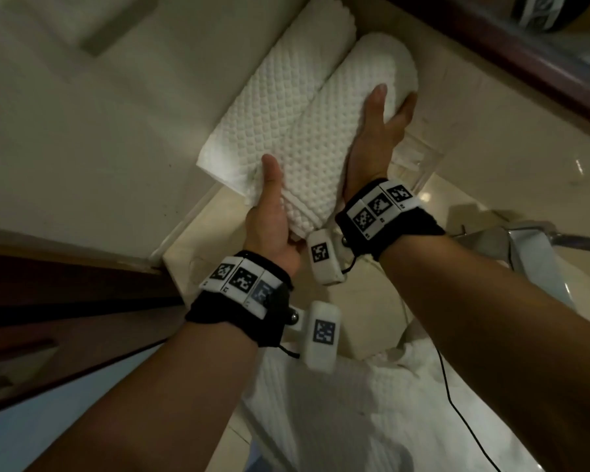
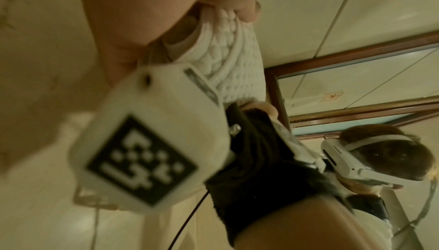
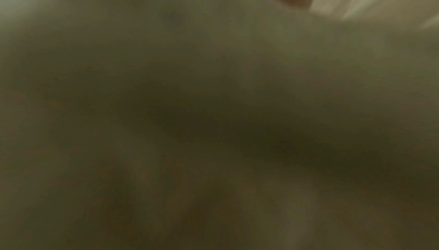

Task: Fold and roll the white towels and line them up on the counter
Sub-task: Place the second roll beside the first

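Note:
Two rolled white waffle towels lie side by side on the beige counter (image 1: 82,124). My left hand (image 1: 273,212) grips the near end of the right-hand rolled towel (image 1: 331,137), thumb on top and fingers underneath. My right hand (image 1: 378,131) holds that same roll farther along its right side, thumb across the top and fingers curled round the edge. The other rolled towel (image 1: 280,80) touches it on the left. In the left wrist view my left hand (image 2: 147,10) pinches the roll's end (image 2: 228,57). The right wrist view is dark and blurred.
An unrolled white towel (image 1: 338,403) lies bunched near my body, a black cable across it. A chrome tap (image 1: 525,240) stands at the right, a clear glass object (image 1: 419,161) beside the roll. A dark wooden mirror frame (image 1: 525,52) runs behind.

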`<action>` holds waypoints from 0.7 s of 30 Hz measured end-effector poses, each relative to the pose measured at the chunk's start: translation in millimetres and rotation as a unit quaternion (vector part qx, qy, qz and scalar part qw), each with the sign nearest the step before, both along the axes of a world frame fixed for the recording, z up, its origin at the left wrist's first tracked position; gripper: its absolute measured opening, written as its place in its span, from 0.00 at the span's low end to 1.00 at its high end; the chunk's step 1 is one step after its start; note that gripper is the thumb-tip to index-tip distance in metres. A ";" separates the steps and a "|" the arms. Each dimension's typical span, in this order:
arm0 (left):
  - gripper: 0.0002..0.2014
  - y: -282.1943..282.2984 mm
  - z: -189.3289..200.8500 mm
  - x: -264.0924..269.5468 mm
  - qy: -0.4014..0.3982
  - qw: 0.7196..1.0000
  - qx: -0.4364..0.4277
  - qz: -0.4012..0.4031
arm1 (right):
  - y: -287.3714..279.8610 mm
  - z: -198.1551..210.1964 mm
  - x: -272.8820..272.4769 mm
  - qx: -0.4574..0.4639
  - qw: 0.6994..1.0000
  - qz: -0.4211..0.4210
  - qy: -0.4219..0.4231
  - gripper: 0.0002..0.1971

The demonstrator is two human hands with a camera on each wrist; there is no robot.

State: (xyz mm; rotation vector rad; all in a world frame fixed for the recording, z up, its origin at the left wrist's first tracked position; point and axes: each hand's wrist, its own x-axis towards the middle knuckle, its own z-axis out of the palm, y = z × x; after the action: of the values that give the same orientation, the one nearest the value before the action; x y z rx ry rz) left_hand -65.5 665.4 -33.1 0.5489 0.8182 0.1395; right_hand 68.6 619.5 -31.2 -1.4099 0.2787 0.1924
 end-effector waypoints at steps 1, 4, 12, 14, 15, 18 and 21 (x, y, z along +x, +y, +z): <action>0.48 -0.5 1.0 -2.6 0.010 1.000 0.006 -0.008 | -5.2 2.8 -2.1 -0.001 1.000 0.002 0.003 0.40; 0.34 -3.4 2.7 -14.4 0.033 0.999 0.002 -0.023 | -23.4 10.5 -12.8 -0.018 0.999 0.022 0.023 0.38; 0.49 -24.9 21.3 -54.0 0.134 0.990 0.033 -0.017 | -85.3 36.9 -56.7 -0.003 0.999 0.045 0.030 0.19; 0.49 -34.5 26.0 -65.3 0.145 0.988 0.033 -0.027 | -103.7 40.9 -70.8 -0.003 0.999 0.026 0.024 0.20; 0.46 -40.1 29.1 -71.1 0.145 0.988 0.033 -0.038 | -112.6 43.3 -77.9 0.006 1.000 0.013 0.024 0.18; 0.27 -60.0 35.9 -88.7 0.147 0.985 0.051 -0.075 | -145.6 53.9 -101.9 0.063 0.998 -0.019 0.026 0.12; 0.12 -83.5 36.1 -102.3 0.142 0.982 0.056 -0.107 | -181.4 65.0 -127.0 0.074 0.996 -0.037 0.027 0.07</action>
State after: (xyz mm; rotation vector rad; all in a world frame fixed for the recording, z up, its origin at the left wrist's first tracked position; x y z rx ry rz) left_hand -167.8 581.9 3.0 0.7705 1.0260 -0.0943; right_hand -58.5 438.1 33.9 -1.2471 0.3536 0.1857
